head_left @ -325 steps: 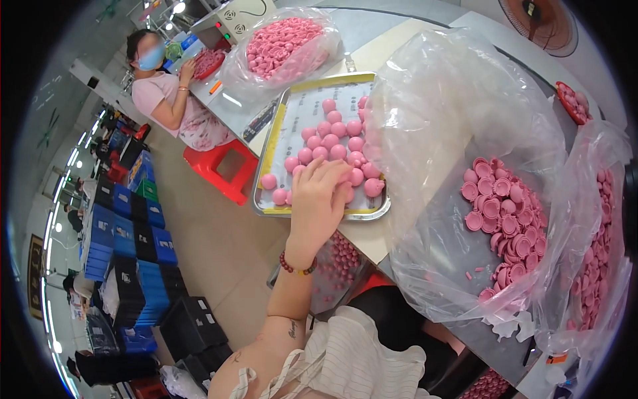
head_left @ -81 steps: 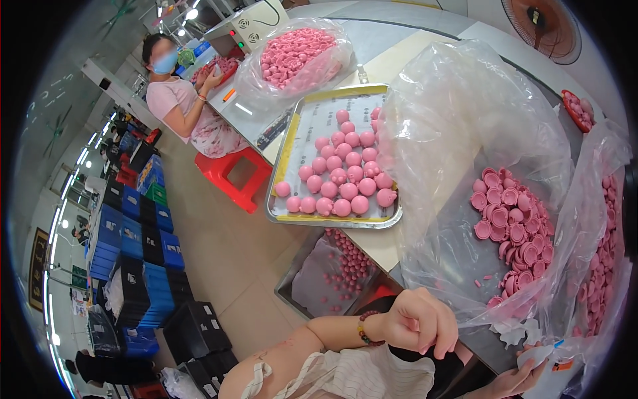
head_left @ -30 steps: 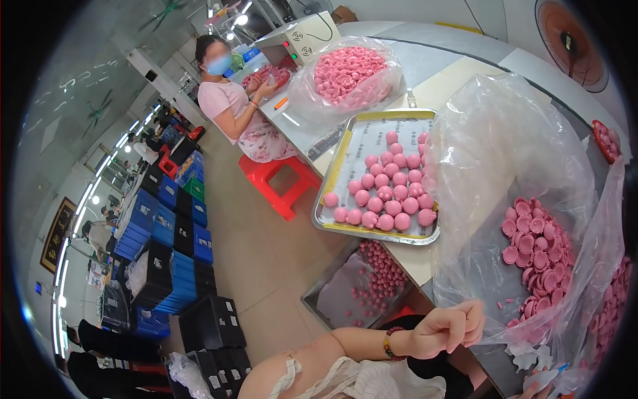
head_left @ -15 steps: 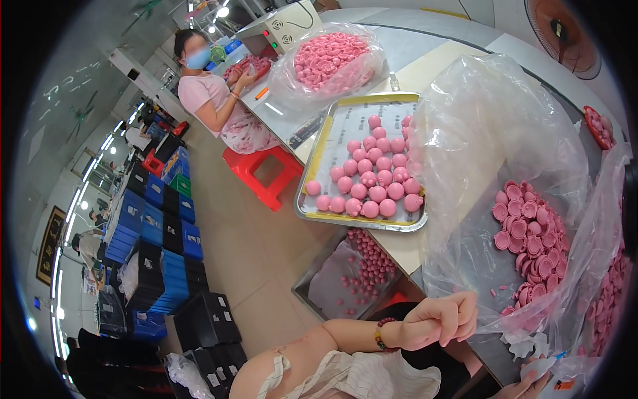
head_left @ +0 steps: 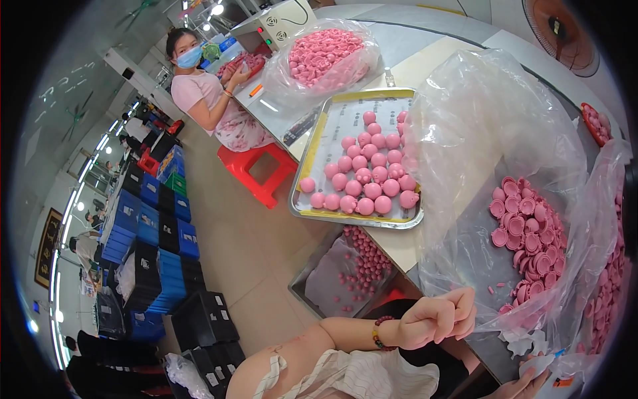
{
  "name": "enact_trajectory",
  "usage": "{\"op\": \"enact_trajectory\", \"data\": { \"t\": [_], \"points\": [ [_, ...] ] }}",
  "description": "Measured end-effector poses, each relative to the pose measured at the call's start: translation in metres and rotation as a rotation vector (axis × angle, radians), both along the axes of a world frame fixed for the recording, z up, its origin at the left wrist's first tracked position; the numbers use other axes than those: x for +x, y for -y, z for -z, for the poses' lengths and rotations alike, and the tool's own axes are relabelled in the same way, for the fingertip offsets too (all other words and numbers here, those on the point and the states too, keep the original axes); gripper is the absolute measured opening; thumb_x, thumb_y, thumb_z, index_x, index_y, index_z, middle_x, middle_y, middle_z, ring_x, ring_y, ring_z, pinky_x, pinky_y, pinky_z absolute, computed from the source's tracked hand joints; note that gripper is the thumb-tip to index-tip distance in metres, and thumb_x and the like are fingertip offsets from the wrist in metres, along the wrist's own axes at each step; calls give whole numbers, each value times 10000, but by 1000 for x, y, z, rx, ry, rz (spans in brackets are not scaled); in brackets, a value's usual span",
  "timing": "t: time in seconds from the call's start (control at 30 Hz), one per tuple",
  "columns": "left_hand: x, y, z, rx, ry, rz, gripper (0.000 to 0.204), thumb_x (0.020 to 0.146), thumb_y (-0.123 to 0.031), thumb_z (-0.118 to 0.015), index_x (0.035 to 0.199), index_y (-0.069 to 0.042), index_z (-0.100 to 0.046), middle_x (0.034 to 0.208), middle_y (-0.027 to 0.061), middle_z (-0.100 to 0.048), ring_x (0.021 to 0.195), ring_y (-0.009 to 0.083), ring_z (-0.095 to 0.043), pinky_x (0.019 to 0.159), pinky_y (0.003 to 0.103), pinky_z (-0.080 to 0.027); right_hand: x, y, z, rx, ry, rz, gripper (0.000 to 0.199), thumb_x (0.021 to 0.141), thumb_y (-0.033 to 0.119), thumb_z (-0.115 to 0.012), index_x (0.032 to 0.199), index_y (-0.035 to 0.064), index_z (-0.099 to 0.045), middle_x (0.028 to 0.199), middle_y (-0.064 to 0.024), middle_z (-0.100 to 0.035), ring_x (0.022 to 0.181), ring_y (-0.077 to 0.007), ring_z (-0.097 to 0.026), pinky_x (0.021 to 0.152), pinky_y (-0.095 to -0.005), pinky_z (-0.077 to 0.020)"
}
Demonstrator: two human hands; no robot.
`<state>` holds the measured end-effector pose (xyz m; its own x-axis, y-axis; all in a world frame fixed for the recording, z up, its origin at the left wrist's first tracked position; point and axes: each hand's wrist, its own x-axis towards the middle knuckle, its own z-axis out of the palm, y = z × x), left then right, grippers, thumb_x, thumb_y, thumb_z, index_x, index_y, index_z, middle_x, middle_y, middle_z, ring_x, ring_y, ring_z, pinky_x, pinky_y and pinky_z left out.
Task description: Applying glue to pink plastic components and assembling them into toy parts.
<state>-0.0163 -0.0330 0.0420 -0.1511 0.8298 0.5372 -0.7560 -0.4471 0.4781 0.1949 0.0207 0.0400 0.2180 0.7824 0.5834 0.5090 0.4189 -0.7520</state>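
My left hand (head_left: 438,318), with a beaded bracelet (head_left: 380,334) at the wrist, hangs by the near table edge with its fingers curled closed. Whatever sits inside those fingers is hidden. Low on the right, my right hand (head_left: 520,384) shows only in part, its fingers around a pale, blue-tipped thing (head_left: 539,363) that looks like a small squeeze bottle. Beyond both hands, pink cup-shaped half shells (head_left: 531,233) lie heaped in a large clear plastic bag (head_left: 485,126). Further left, a metal tray (head_left: 319,216) bears several pink balls (head_left: 377,174), some with small bumps.
Below the table edge stands a bin (head_left: 312,292) of small pink balls. Another bag of pink parts (head_left: 325,56) lies far back, near a co-worker (head_left: 203,93) on a red stool (head_left: 256,173). Stacked crates (head_left: 159,266) line the left; a fan (head_left: 558,30) stands far right.
The whole view has shifted slightly, so the table things sit a little further left and up. Both hands keep nearly the same pose. The co-worker's head has turned a little.
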Motion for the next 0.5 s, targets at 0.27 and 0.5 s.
{"op": "enact_trajectory", "data": {
  "t": [0.27,0.5],
  "points": [
    [4,-10,3,59,-77,-132,228,791,24,-395,608,-106,-436,766,11,-273,632,135,-309,575,277,-308,4,-2,2,62,31,4,441,784,352,-511,797,-88,-552,659,-164,-523,591,-254,-487,549,-350,-416],
    [7,-28,-18,38,-254,-120,211,825,-26,-404,661,-104,-511,803,28,-288,682,151,-365,621,277,-359,6,1,3,25,-10,7,480,776,392,-505,787,-85,-557,643,-163,-520,576,-257,-484,527,-350,-410]
  ]
}}
